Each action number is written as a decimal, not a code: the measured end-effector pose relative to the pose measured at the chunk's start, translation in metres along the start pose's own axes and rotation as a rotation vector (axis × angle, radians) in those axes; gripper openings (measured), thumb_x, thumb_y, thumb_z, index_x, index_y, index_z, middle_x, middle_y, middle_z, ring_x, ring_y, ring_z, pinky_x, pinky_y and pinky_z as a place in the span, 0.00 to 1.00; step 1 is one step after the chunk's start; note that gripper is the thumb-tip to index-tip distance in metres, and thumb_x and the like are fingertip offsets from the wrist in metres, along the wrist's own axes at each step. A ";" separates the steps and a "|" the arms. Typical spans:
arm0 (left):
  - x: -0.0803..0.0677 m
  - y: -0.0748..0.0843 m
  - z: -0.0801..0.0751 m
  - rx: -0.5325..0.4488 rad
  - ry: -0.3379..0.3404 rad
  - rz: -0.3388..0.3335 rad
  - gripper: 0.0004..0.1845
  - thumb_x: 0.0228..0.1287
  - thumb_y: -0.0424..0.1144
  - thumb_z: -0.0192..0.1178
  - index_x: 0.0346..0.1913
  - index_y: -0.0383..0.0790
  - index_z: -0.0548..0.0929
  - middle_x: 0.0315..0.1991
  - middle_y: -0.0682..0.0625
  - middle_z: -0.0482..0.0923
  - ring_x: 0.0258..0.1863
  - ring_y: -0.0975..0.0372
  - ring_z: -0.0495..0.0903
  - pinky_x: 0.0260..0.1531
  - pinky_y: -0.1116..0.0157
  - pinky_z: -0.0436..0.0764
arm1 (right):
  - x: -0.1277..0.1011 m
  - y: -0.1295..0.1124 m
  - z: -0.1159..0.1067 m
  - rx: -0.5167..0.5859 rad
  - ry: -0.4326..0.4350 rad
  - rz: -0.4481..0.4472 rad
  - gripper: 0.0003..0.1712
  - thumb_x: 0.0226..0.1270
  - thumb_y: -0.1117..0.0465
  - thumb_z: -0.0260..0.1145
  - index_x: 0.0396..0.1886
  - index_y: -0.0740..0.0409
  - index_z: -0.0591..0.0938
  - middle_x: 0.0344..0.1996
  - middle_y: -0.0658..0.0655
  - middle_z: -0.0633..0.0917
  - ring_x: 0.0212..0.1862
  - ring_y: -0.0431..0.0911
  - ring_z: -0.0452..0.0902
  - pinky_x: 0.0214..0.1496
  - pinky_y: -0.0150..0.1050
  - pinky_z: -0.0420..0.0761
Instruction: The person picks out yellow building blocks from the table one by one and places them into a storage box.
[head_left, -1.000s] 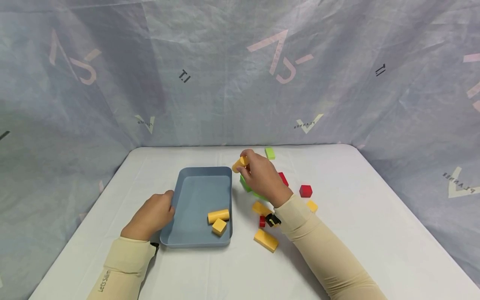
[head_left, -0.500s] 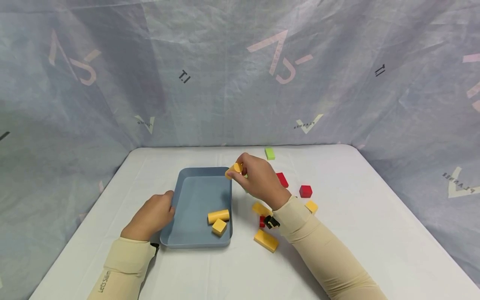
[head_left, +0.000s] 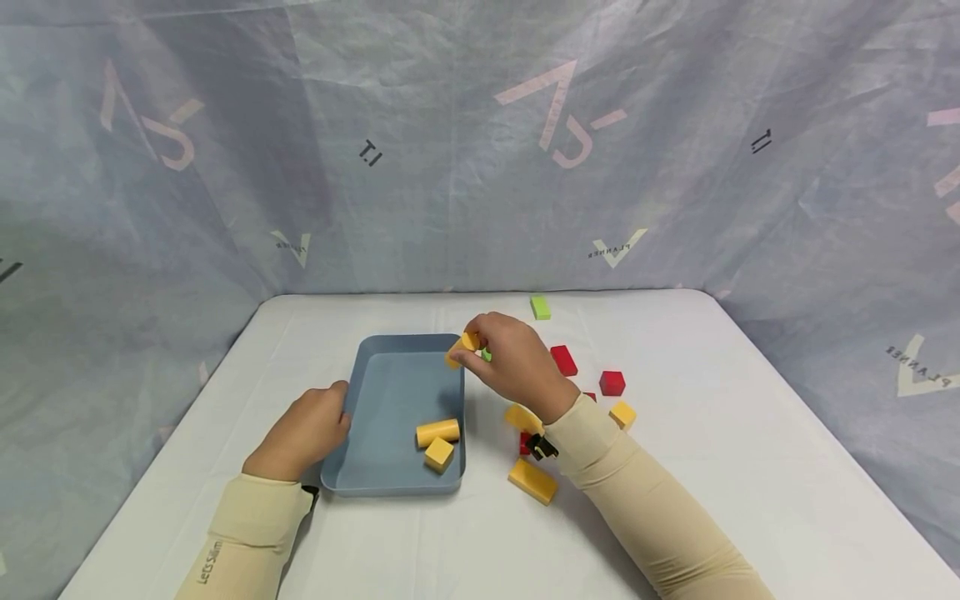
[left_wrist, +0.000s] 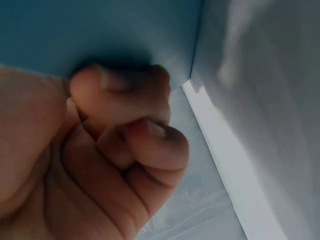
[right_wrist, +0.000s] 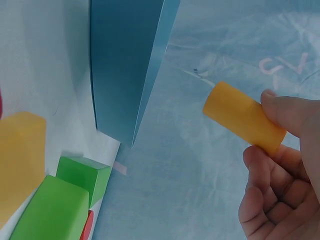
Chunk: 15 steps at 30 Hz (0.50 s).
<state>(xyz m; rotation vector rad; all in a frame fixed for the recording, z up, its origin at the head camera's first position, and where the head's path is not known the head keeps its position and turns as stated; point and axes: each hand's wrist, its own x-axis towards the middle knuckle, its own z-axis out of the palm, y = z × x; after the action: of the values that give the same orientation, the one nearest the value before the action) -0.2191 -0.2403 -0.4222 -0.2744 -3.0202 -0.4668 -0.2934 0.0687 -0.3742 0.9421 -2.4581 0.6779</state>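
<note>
A person's right hand [head_left: 517,362] pinches a yellow cylinder block [head_left: 459,349] between thumb and fingertips, its grip closed on the block above the far right corner of a blue tray [head_left: 375,479]. The left hand [head_left: 303,433] rests against the tray's left rim, fingers curled on the edge. Inside the tray lie another yellow cylinder [head_left: 437,432] and a yellow cube [head_left: 438,454]. On the white desk [head_left: 750,433], right of the tray, lie red, yellow and green blocks.
</note>
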 end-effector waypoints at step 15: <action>0.000 0.000 0.001 -0.002 0.001 -0.002 0.21 0.67 0.26 0.60 0.59 0.17 0.75 0.45 0.28 0.85 0.41 0.49 0.87 0.35 0.53 0.85 | 0.000 -0.005 0.001 -0.025 0.005 -0.105 0.17 0.64 0.45 0.76 0.45 0.50 0.86 0.35 0.44 0.82 0.39 0.37 0.75 0.42 0.32 0.81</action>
<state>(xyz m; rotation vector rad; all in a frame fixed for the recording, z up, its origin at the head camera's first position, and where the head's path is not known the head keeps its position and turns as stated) -0.2195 -0.2402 -0.4227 -0.2712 -3.0197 -0.4697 -0.2906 0.0648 -0.3733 1.0498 -2.3884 0.6121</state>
